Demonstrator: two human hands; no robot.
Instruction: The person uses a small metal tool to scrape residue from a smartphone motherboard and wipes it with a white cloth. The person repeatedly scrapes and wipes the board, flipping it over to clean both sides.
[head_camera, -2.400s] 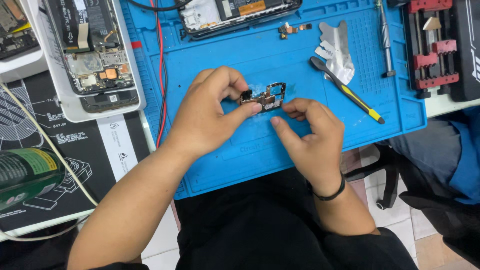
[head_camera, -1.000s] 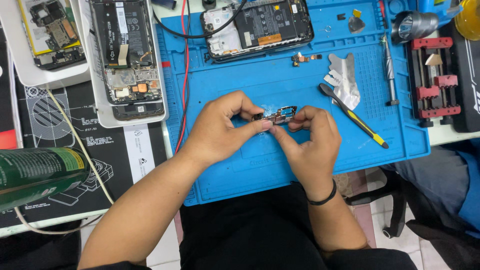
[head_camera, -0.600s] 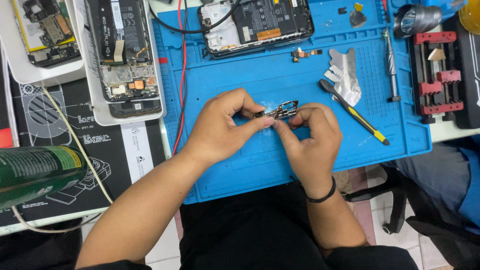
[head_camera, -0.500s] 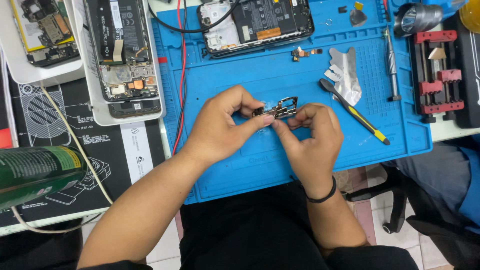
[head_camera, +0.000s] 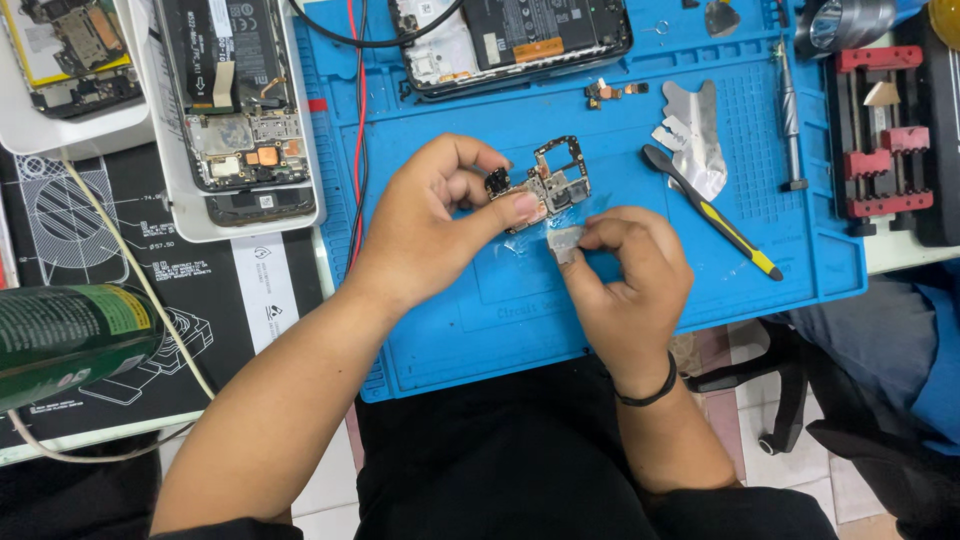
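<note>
Small green-and-metal phone circuit board (head_camera: 555, 183) pinched at centre of frame, just above the blue silicone repair mat (head_camera: 500, 300). Left hand (head_camera: 430, 225) closed on board's lower left edge, thumb on top, fingers curled beneath. Right hand (head_camera: 625, 275) closed on small thin silvery strip (head_camera: 565, 240), pinched between thumb and forefinger, just below the board and touching or nearly touching its lower edge; exact contact hard to tell.

Judged best handling: grip board by edges only, off the components; keep left hand steady, let right hand do the fine pulling; pull strip slow and flat, no jerks, so nothing bends or tears; keep work low over mat so loose bits land there.

Pose: both forearms entering from bottom of frame, left from lower left, right from lower centre; wrists bent inward, fingertips meeting mid-frame. Thin black band (head_camera: 645, 385) on right wrist.

Nearby: yellow-and-black handled pry tool (head_camera: 715, 215) right of hands on mat, opened dark smartphone (head_camera: 515, 40) at top centre, second opened phone in white tray (head_camera: 235, 105) upper left, green cylindrical can (head_camera: 70, 340) at left edge.
</note>
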